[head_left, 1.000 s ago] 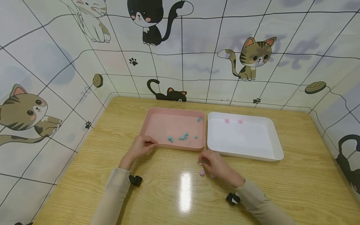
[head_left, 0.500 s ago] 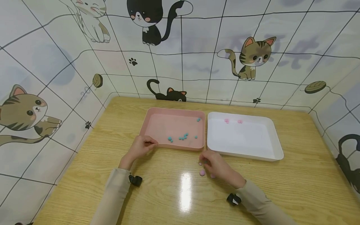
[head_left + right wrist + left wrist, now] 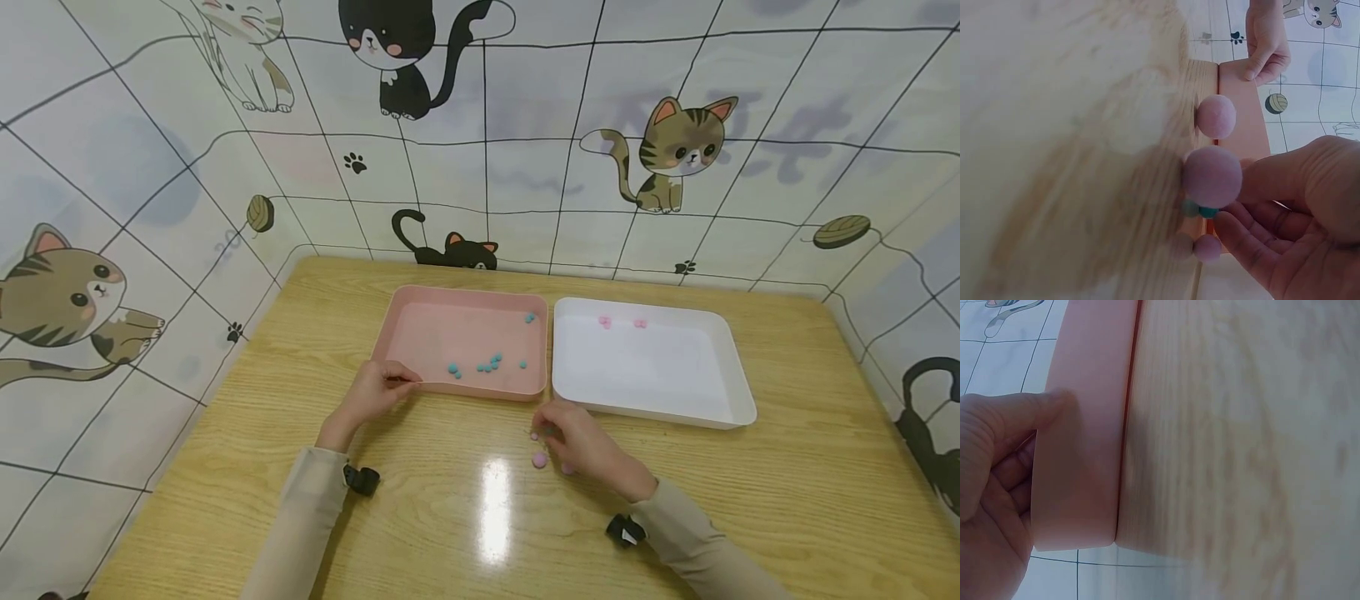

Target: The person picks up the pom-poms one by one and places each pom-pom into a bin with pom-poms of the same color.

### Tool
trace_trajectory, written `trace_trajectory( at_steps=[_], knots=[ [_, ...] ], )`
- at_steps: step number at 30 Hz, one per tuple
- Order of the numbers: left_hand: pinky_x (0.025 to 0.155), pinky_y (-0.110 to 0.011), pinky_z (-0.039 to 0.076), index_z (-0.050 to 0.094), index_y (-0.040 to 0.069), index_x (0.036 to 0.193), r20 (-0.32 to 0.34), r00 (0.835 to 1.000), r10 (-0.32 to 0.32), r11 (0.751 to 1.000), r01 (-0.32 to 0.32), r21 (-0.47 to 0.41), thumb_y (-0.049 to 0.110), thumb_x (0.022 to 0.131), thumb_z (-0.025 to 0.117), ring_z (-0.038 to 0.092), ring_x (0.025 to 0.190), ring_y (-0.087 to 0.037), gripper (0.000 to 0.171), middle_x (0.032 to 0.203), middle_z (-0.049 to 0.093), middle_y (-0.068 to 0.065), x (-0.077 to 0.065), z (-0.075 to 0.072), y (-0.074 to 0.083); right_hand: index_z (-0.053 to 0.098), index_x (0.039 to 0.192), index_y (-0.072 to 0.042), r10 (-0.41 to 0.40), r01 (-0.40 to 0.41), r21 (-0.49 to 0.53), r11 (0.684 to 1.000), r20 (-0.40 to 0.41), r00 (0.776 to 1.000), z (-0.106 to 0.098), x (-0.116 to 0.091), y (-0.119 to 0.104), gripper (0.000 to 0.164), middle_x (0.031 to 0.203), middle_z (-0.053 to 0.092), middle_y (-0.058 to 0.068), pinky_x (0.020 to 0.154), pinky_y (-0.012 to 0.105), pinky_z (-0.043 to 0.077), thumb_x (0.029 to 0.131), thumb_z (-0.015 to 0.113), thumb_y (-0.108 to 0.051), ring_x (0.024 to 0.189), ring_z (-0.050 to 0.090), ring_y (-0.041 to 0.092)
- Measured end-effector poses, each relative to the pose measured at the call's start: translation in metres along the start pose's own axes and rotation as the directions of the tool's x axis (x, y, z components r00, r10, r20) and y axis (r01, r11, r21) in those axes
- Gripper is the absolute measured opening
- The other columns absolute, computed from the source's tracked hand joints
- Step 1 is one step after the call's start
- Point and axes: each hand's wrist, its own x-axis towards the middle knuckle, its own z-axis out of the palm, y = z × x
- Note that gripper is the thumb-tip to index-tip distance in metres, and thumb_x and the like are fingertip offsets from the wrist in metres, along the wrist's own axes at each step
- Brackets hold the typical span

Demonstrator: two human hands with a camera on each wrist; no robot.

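My left hand (image 3: 375,390) pinches the front wall of a pink tray (image 3: 450,325) near its left corner. In the left wrist view the thumb lies on the outside of that wall (image 3: 1094,456). In front of the trays, my right hand (image 3: 581,437) is low over the table, fingers curled. The right wrist view has a small teal ball (image 3: 1208,212) at its fingertips, seemingly pinched; the thumb tip is hidden behind a large lilac ball (image 3: 1212,177). A second lilac ball (image 3: 1216,117) and a smaller one (image 3: 1207,248) rest nearby on the table.
Several small teal balls (image 3: 488,367) lie in the pink tray. To its right stands a white tray (image 3: 637,375) holding two pink clusters (image 3: 605,322). Both trays sit on a wooden table (image 3: 787,483) below walls printed with cats.
Almost nothing differs. My right wrist has shifted very slightly to the right, with its fingers at the same spot; the left hand keeps its grip on the pink tray.
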Motion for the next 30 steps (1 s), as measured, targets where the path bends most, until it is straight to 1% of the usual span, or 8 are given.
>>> trace_trajectory(
  at_steps=[7, 12, 16, 22, 26, 28, 30],
  knots=[
    [0.068, -0.027, 0.056, 0.074, 0.002, 0.084, 0.005, 1.0, -0.007, 1.0, 0.007, 0.003, -0.002, 0.083, 0.068, 0.065, 0.076, -0.02, 0.007, 0.083, 0.069, -0.008, 0.0, -0.001, 0.001, 0.062, 0.084, -0.006, -0.004, 0.005, -0.037, 0.999, 0.02, 1.0, 0.0, -0.001, 0.001, 0.022, 0.084, 0.063, 0.003, 0.063, 0.025, 0.048, 0.076, 0.067, 0.015, 0.074, 0.055, 0.014],
    [0.068, -0.027, 0.056, 0.074, 0.002, 0.084, 0.003, 1.0, -0.007, 1.0, 0.007, 0.004, -0.001, 0.082, 0.069, 0.065, 0.075, -0.019, 0.006, 0.082, 0.069, -0.007, 0.001, -0.001, 0.001, 0.062, 0.083, -0.006, -0.003, 0.005, -0.042, 0.999, 0.037, 0.999, 0.001, -0.001, 0.002, 0.024, 0.084, 0.062, 0.003, 0.063, 0.024, 0.048, 0.076, 0.064, 0.017, 0.074, 0.055, 0.013],
    [0.067, -0.027, 0.056, 0.074, 0.002, 0.084, 0.001, 1.0, -0.004, 1.0, 0.004, 0.002, -0.001, 0.082, 0.069, 0.065, 0.075, -0.019, 0.006, 0.082, 0.069, -0.007, 0.002, 0.0, 0.001, 0.062, 0.083, -0.006, 0.005, -0.004, -0.019, 1.0, 0.041, 0.999, 0.002, -0.001, 0.003, 0.026, 0.084, 0.063, 0.003, 0.063, 0.024, 0.049, 0.076, 0.061, 0.019, 0.074, 0.057, 0.014],
    [0.068, -0.026, 0.056, 0.074, 0.001, 0.084, 0.004, 1.0, 0.003, 1.0, -0.003, 0.013, -0.004, 0.082, 0.068, 0.065, 0.076, -0.02, 0.007, 0.082, 0.069, -0.009, 0.003, 0.0, -0.001, 0.063, 0.084, -0.005, 0.037, -0.039, 0.05, 0.998, 0.047, 0.998, -0.001, -0.001, 0.002, 0.025, 0.084, 0.064, 0.003, 0.063, 0.023, 0.05, 0.076, 0.059, 0.019, 0.074, 0.058, 0.014],
    [0.068, -0.026, 0.056, 0.073, 0.0, 0.084, 0.005, 1.0, 0.006, 1.0, -0.007, 0.01, -0.005, 0.082, 0.068, 0.065, 0.076, -0.02, 0.008, 0.082, 0.069, -0.009, 0.002, 0.0, -0.002, 0.063, 0.087, -0.003, 0.024, -0.025, 0.065, 0.998, 0.012, 1.0, -0.003, 0.001, -0.003, 0.018, 0.084, 0.064, 0.005, 0.064, 0.023, 0.052, 0.079, 0.065, 0.013, 0.075, 0.06, 0.016],
    [0.068, -0.025, 0.056, 0.073, 0.0, 0.084, 0.004, 1.0, 0.008, 1.0, -0.008, 0.01, -0.005, 0.082, 0.068, 0.065, 0.076, -0.02, 0.008, 0.082, 0.069, -0.009, 0.002, 0.0, -0.002, 0.063, 0.088, 0.0, -0.006, 0.007, 0.082, 0.997, -0.018, 1.0, -0.005, 0.003, -0.005, 0.016, 0.085, 0.064, 0.007, 0.066, 0.024, 0.054, 0.078, 0.068, 0.011, 0.075, 0.062, 0.019],
    [0.068, -0.025, 0.056, 0.073, 0.001, 0.085, 0.003, 1.0, 0.009, 1.0, -0.009, 0.008, -0.005, 0.082, 0.068, 0.065, 0.076, -0.02, 0.008, 0.082, 0.069, -0.009, 0.002, 0.0, -0.001, 0.062, 0.089, 0.001, -0.041, 0.046, 0.098, 0.994, -0.051, 0.998, -0.007, 0.006, -0.007, 0.019, 0.086, 0.064, 0.01, 0.066, 0.025, 0.055, 0.077, 0.067, 0.014, 0.076, 0.063, 0.022]
  ],
)
